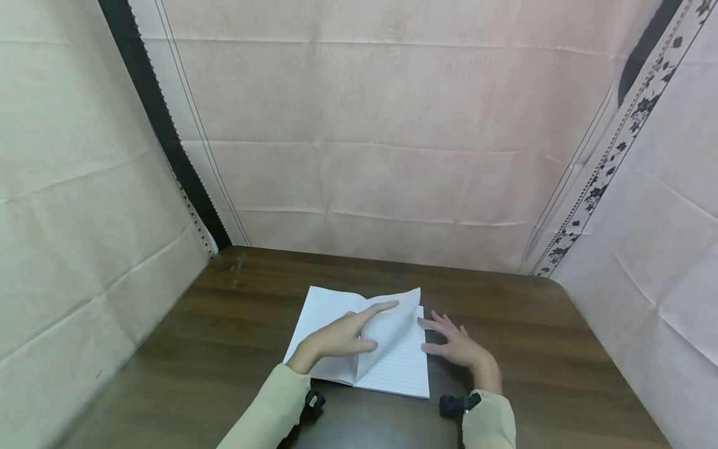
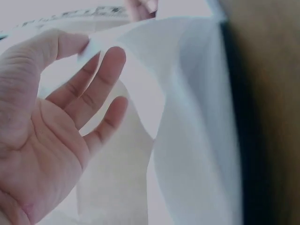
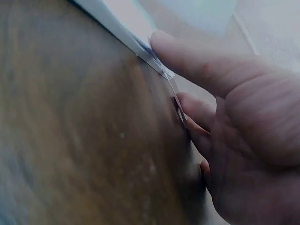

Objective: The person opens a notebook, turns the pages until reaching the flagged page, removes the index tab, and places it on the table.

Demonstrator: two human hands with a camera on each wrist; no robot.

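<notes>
An open lined notebook [image 1: 326, 310] lies flat on a dark wooden table [image 1: 224, 337]. My left hand [image 1: 339, 337] reaches across it with straight fingers, and one lifted page [image 1: 397, 327] curves up against them. In the left wrist view that page [image 2: 187, 117] bends over the spread fingers of the left hand [image 2: 56, 131], its edge by the thumb tip. My right hand [image 1: 457, 346] lies flat on the table with spread fingers, its tips touching the notebook's right edge. The right wrist view shows the right hand [image 3: 234, 117] against the edge of the notebook [image 3: 117, 23].
Pale cloth walls [image 1: 392, 156] close in the table at the back, left and right. Bare wood [image 1: 561, 349] lies around the notebook on all sides. Black wrist straps [image 1: 457, 404] sit at both cuffs near the front edge.
</notes>
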